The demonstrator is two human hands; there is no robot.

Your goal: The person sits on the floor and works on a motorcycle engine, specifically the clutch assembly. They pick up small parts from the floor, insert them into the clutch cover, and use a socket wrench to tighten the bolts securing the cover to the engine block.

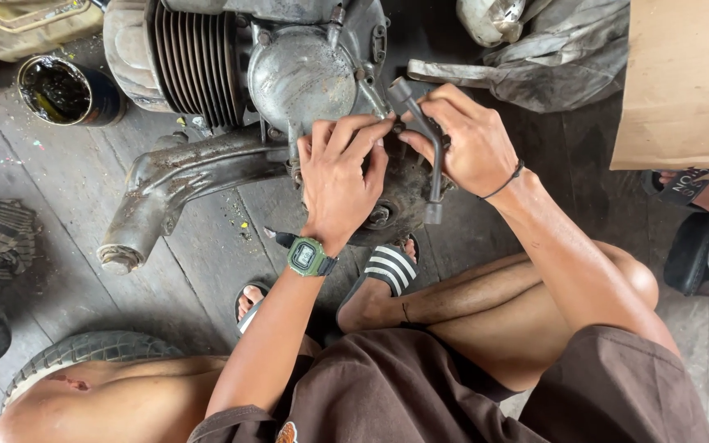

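- Wrench [425, 139], a dark three-armed socket type, stands on the engine [305, 78] casing; my right hand [471, 141] is closed around it.
- Left hand [340, 176] lies spread over the casing, fingers steadying the wrench tip.
- Steel looks stiff, probably greasy (I'd grip the crossarms).

Green square watch [308, 257] on my left wrist, thin black band [504, 183] on my right wrist, brown shorts [420, 394], black slides with white stripes [391, 267].
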